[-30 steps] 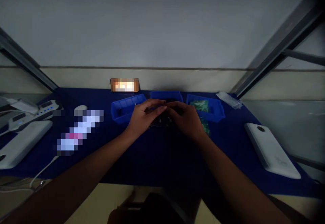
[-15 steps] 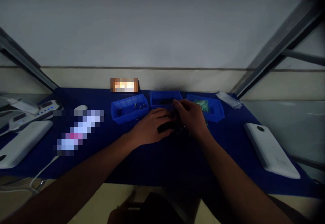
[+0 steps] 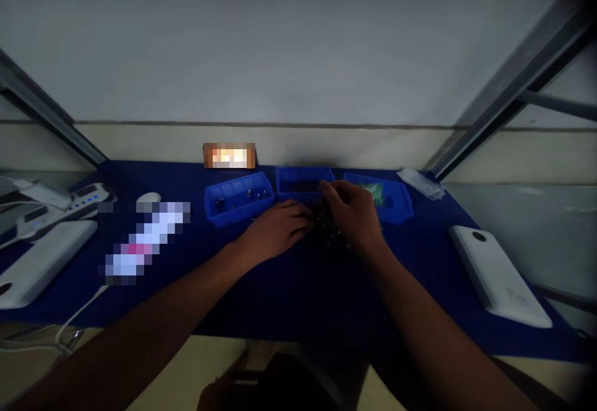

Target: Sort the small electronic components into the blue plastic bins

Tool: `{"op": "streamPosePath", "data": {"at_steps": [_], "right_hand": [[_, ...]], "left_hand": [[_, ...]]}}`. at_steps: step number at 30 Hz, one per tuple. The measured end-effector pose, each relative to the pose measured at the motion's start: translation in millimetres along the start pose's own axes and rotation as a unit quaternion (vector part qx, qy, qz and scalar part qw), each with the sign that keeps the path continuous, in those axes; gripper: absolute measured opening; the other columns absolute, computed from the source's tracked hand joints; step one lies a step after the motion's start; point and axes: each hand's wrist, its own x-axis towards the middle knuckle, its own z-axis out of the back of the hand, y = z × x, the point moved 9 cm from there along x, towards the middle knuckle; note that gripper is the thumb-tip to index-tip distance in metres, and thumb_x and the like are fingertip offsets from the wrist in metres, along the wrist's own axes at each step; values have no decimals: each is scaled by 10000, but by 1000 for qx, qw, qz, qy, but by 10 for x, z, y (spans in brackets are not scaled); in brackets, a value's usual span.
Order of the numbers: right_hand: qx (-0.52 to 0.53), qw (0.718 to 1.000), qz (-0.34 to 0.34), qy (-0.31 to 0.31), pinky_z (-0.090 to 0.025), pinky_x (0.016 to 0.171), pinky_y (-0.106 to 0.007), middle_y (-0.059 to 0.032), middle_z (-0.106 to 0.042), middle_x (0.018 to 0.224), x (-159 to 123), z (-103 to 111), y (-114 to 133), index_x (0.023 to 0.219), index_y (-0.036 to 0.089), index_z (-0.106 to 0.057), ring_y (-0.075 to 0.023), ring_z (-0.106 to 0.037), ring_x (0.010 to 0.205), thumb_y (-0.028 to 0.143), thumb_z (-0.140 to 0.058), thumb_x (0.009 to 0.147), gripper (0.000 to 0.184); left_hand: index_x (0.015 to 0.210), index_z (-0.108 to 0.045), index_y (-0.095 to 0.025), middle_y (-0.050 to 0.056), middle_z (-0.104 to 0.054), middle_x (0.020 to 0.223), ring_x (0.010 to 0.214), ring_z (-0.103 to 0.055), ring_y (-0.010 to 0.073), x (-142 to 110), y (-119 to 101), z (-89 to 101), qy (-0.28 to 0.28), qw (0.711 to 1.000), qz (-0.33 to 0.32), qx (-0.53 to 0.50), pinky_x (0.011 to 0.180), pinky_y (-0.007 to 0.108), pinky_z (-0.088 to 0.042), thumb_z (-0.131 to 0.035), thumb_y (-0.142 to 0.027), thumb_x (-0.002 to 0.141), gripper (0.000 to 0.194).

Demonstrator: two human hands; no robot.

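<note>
My left hand (image 3: 278,230) lies low over the blue table, fingers stretched out, at the left side of a pile of small dark, shiny parts (image 3: 330,232). Its fingertips reach the pile's edge. Above the pile's right side, my right hand (image 3: 355,217) has thumb and forefinger pinched near the front of the middle blue bin (image 3: 305,196). What sits in that pinch is too small and dark to make out. The left blue bin (image 3: 228,213) contains a few small metal pieces. Green packets (image 3: 375,193) lie in the right blue bin (image 3: 400,211), partly behind my right hand.
White power banks lie at left (image 3: 49,262) and right (image 3: 499,277). A phone with a blurred screen (image 3: 144,240), a white mouse-like object (image 3: 149,200) and a power strip (image 3: 84,203) are at left. A clear plastic bag (image 3: 421,183) lies back right.
My left thumb and fingers have drawn closer together and the hand has shifted slightly left, baring more of the dark pile. My right hand has barely moved, still pinched.
</note>
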Motion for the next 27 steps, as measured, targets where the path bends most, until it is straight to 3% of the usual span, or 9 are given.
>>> {"op": "streamPosePath", "data": {"at_steps": [4,13,22,27], "right_hand": [[-2,1000,-3,7,-469,570,-281,-7,-710,645,-2,-7,14,831,210,-740,-173,-651,579,570,-658,952,389],[-21,1000,9,4,-454,578,-279,0,-715,652,-5,0,53,836,214,-752,-168,-659,597,517,-669,960,337],[-44,999,24,6,-447,580,-288,-1,-709,657,-15,8,82,878,211,-763,-175,-662,612,526,-649,976,348],[-72,995,67,8,-506,685,-299,-20,-785,829,-24,-28,129,917,213,-782,-191,-723,754,447,-664,979,269]], "left_hand": [[1247,-761,-267,55,-771,1199,1159,-694,231,0,64,47,-17,1000,18,-18,1064,418,-528,-586,-168,1024,301],[1120,-792,-269,16,-809,1128,1063,-760,208,-24,130,231,-94,990,90,-45,965,358,-582,-641,-188,1000,209],[1112,-806,-277,2,-826,1113,1009,-787,203,-67,174,384,-169,970,139,-103,915,338,-602,-680,-199,978,200],[1089,-811,-273,6,-829,1062,973,-786,205,-123,274,463,-233,949,174,-123,910,347,-605,-731,-230,952,164]]}}
